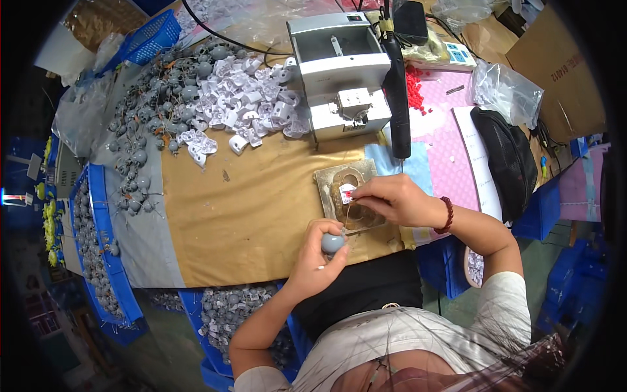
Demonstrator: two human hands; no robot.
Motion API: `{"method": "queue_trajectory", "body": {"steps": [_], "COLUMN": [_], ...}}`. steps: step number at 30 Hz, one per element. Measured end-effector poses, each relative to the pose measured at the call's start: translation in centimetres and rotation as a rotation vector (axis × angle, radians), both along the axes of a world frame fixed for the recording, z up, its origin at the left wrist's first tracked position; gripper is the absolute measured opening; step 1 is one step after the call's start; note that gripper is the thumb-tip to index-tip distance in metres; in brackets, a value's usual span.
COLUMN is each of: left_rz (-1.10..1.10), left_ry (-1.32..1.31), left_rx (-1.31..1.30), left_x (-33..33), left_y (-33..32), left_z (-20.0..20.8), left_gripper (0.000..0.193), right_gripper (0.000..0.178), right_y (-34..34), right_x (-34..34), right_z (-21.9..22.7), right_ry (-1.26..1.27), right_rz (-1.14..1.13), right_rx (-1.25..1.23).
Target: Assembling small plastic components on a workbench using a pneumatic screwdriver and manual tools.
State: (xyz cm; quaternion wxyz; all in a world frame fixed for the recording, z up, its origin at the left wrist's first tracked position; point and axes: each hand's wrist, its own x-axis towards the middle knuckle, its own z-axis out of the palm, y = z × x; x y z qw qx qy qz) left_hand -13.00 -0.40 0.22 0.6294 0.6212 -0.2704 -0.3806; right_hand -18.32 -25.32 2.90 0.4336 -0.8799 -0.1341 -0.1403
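Note:
My left hand (315, 260) is closed around a smooth grey ball-shaped part (333, 243) just in front of a square metal fixture (324, 185). A thin wire (347, 215) runs from the ball up toward my right hand (397, 198). The right thumb and forefinger are pinched together over the fixture, at the edge of a small white plastic part (345, 189) sitting in it. A tiny red piece (349, 195) shows right at those fingertips. Whether they grip the red piece or the wire is hidden.
Behind the fixture stand a silver machine (339, 72) and a hanging black electric screwdriver (396, 98). White plastic parts (251, 98) and grey wired balls (157, 98) are heaped at the back left. Small red pieces (414, 88) and a black pouch (501, 157) lie to the right.

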Motion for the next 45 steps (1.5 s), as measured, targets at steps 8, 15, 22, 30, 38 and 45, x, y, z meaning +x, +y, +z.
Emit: {"method": "queue_trajectory", "body": {"steps": [8,15,22,30,38,45], "left_rz": [-0.161,-0.277,-0.425,-0.022,0.067,0.077], "left_ry": [-0.622,-0.657,-0.648,-0.985,-1.136,-1.118], "left_rx": [0.216,0.238,0.207,0.367,0.362,0.334], "left_x": [0.7,1.3,3.4,3.1,1.6,1.7], "left_y": [-0.9,-1.4,-0.6,-2.4,-2.9,-2.8], "left_z": [1.9,2.4,4.1,2.4,0.6,0.6], "left_gripper": [0.047,0.067,0.066,0.02,0.016,0.016], "right_gripper": [0.03,0.034,0.035,0.016,0.014,0.013], "right_y": [0.5,0.3,1.2,1.1,1.4,0.2], "right_x": [0.4,0.5,0.8,1.0,0.7,1.1], "right_z": [-0.9,-1.2,0.6,0.7,1.2,0.6], "right_ry": [0.058,0.06,0.012,-0.008,0.027,0.17], "right_rz": [-0.007,0.039,0.111,0.121,0.166,0.04], "right_rx": [-0.439,-0.516,-0.707,-0.76,-0.833,-0.567]}}
